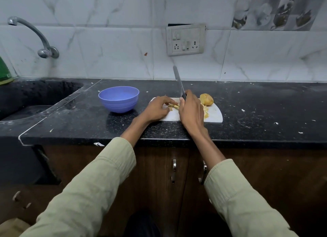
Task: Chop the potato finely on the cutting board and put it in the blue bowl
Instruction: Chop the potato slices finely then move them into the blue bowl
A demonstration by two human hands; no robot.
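A white cutting board (215,114) lies on the black counter. My right hand (192,111) grips a knife (178,80) with its blade raised, tip pointing up and away. My left hand (157,109) rests on the board's left part, its fingers pinching pale potato strips (173,106) just left of the knife hand. More cut potato pieces (206,111) lie to the right of my right hand. An uncut potato chunk with skin (206,99) sits at the board's far right corner. The blue bowl (118,98) stands to the left of the board and looks empty.
A dark sink (35,98) with a curved tap (35,35) takes up the counter's left end. A switch and socket plate (185,39) is on the tiled wall behind the board. Small white scraps dot the counter (265,109). Cabinet doors with handles (174,167) are below.
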